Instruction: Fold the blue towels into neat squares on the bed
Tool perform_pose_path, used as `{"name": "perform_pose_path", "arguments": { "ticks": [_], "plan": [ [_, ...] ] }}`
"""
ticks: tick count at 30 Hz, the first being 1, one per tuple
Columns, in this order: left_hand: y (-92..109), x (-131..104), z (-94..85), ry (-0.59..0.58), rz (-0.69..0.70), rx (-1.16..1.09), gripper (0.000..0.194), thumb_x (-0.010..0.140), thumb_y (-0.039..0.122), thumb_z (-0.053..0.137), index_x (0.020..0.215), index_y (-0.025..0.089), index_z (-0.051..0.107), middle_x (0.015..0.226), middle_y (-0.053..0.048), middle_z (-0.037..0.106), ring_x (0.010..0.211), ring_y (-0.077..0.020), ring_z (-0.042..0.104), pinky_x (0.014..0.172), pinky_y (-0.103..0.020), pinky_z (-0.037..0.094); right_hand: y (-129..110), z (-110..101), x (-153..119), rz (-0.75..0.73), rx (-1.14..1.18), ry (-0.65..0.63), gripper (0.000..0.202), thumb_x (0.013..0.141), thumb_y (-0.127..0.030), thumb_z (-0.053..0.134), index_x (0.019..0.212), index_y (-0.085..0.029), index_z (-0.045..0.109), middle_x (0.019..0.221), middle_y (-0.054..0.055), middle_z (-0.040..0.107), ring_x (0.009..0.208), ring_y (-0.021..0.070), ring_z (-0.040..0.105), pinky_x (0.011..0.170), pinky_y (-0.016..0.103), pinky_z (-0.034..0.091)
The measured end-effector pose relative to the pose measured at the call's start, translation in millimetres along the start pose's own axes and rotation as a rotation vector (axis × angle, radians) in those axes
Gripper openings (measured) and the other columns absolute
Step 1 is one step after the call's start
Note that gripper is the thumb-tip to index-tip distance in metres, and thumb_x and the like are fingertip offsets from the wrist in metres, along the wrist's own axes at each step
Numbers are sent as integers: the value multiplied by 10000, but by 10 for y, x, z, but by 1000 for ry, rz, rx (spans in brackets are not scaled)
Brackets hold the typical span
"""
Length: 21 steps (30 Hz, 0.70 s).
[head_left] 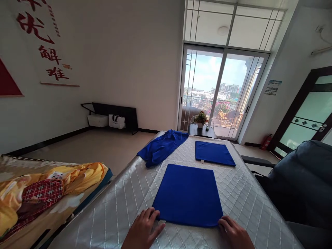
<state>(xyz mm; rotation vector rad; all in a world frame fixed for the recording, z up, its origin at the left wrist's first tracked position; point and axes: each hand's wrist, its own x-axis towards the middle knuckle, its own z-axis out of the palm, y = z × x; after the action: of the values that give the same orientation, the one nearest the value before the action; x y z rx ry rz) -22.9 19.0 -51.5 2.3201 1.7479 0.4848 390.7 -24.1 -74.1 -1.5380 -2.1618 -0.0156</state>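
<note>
A flat blue fabric square (190,195), like a cushion cover, lies smooth on a quilted silvery-white mattress (121,204). By its near left corner is my left hand (145,226), fingertips at the edge and thumb held apart, beside a small white tag. My right hand (234,231) has its thumb and fingers close together at the near right corner. Farther off lies a second blue fabric square (214,153), also with a white tag. A crumpled blue cloth (164,145) rests to its left, along the mattress's far left edge.
On the left stands a bed with yellow patterned bedding (85,176). A dark sofa (306,180) flanks the mattress on the right. Beyond the far end, a small table (202,131) carries a potted plant (200,119). A black low rack (114,114) stands by the wall.
</note>
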Motion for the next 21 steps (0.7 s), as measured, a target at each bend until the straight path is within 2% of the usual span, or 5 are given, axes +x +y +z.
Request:
{"name": "perform_pose_path", "arguments": {
  "ticks": [5, 9, 12, 17, 21],
  "plan": [
    [249, 25, 70, -5, -122, 178, 715, 850, 702, 563, 1349, 196, 639, 1409, -165, 602, 1320, -386, 523, 1087, -531, 430, -94, -235, 195, -113, -21, 245, 336, 1067, -348, 349, 1122, -267, 671, 943, 35, 762, 737, 153, 750, 607, 211, 586],
    [306, 94, 76, 42, -122, 290, 415, 897, 293, 576, 1290, 195, 665, 1316, -130, 666, 1228, -319, 597, 1042, -458, 459, -190, -503, 400, -173, -48, 300, 293, 1062, -333, 387, 1139, -264, 660, 999, 41, 750, 852, 165, 748, 745, 248, 612],
    [174, 113, 84, 101, -71, 311, 429, 865, 93, 490, 1214, 237, 693, 1230, -78, 715, 1153, -277, 646, 1000, -429, 482, -217, -634, 480, -205, -65, 298, 274, 1054, -325, 418, 1191, -266, 648, 1066, 51, 740, 921, 174, 743, 799, 264, 614],
    [-89, 92, -28, 381, 129, 252, 312, 1011, 241, 410, 1105, 242, 708, 1079, -62, 765, 988, -240, 715, 877, -382, 546, -209, -846, 437, -233, -68, 307, 274, 1053, -302, 435, 1250, -281, 626, 1133, 37, 734, 971, 155, 735, 836, 236, 603],
    [65, 114, -435, 682, 315, 229, 281, 1054, 338, 410, 1100, 239, 670, 985, -48, 757, 881, -200, 716, 791, -333, 563, -142, -1162, 303, -221, -80, 358, 319, 1035, -323, 488, 1331, -310, 605, 1181, 5, 728, 1028, 152, 724, 874, 212, 592]
  ]
}}
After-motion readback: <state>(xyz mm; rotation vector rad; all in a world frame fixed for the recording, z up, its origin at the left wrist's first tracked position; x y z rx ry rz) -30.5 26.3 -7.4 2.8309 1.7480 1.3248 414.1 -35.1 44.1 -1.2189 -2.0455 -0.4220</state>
